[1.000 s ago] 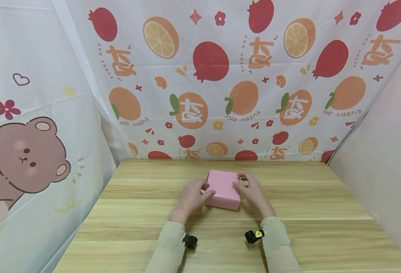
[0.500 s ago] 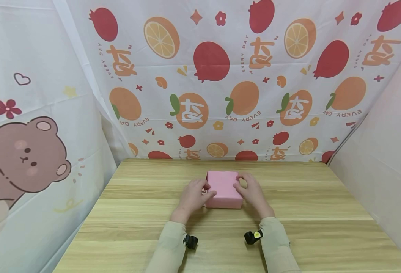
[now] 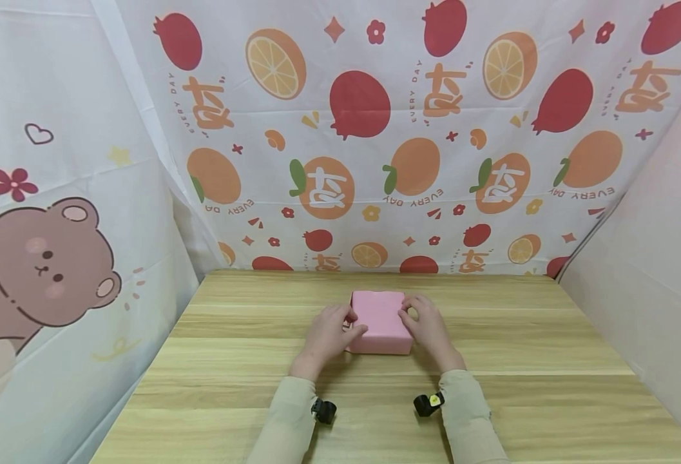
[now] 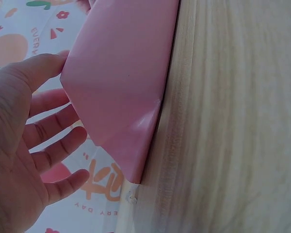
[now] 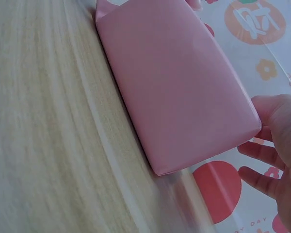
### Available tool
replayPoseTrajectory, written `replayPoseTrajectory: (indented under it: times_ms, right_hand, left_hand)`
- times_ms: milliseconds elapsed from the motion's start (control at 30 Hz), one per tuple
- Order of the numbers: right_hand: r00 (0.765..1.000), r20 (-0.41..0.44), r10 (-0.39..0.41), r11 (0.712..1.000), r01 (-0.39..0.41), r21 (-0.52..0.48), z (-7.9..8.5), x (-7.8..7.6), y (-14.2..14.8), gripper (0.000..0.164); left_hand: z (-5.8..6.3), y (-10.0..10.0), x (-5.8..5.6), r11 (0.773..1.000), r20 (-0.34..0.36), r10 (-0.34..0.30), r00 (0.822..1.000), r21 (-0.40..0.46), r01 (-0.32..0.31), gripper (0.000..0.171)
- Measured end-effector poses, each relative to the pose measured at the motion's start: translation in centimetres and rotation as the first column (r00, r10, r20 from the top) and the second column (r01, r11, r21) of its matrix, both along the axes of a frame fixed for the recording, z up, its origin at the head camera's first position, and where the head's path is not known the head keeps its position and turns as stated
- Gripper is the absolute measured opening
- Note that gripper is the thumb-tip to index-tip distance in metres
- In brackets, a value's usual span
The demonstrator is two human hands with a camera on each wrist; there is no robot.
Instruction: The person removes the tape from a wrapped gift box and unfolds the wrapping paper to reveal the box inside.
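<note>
A box wrapped in pink paper (image 3: 381, 316) lies on the wooden table between both hands in the head view. Its front face is smooth. At its left end the paper juts out in a pointed, creased flap (image 4: 128, 141), seen in the left wrist view. My left hand (image 3: 330, 332) grips that end, thumb on the upper edge and the other fingers spread behind the paper. On the opposite end, my right hand (image 3: 427, 325) holds the far upper corner, thumb and forefinger bent at the edge. In the right wrist view this end of the wrapping (image 5: 184, 121) looks closed and flat.
The wooden table (image 3: 247, 412) reaches back to a fruit-printed cloth (image 3: 357, 103). A cloth with a bear print (image 3: 56, 258) hangs at the left, a plain pale cloth (image 3: 642, 258) at the right. Each wrist wears a small black camera (image 3: 324, 410).
The pink box has turned slightly, so its front face now lies square to me. Since half a second ago only the right hand has shifted a little; the left hand stays put.
</note>
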State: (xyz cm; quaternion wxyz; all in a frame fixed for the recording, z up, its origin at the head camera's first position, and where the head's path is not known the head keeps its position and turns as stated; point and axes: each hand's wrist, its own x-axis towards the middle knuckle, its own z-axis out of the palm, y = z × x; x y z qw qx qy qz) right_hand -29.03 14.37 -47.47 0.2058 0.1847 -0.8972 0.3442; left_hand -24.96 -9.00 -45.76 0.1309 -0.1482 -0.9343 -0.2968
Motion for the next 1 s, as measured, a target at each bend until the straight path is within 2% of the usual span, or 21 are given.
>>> replayPoseTrajectory:
  times_ms: [200, 533, 800, 1000]
  right_hand:
    - [1.0, -0.004, -0.007, 1.0, 0.007, 0.009, 0.0, 0.1, -0.2, 0.008]
    - [0.987, 0.056, -0.153, 0.988, 0.154, -0.013, 0.4, 0.6, 0.1, 0.009]
    - [0.978, 0.04, -0.203, 0.979, 0.202, 0.012, 0.1, 0.3, 0.7, 0.01]
    - [0.967, 0.092, -0.237, 0.971, 0.236, 0.028, 0.1, 0.2, 0.9, 0.009]
  left_hand:
    - [0.1, 0.0, 0.1, 1.0, 0.007, -0.009, 1.0, 0.008, 0.009, 0.027]
    - [0.2, 0.0, 0.1, 1.0, 0.026, -0.013, 1.0, 0.017, 0.012, 0.026]
    - [0.1, -0.1, 0.0, 0.999, 0.022, -0.026, 0.999, 0.024, 0.025, 0.026]
    - [0.0, -0.2, -0.1, 0.999, 0.026, -0.032, 0.999, 0.038, 0.031, 0.026]
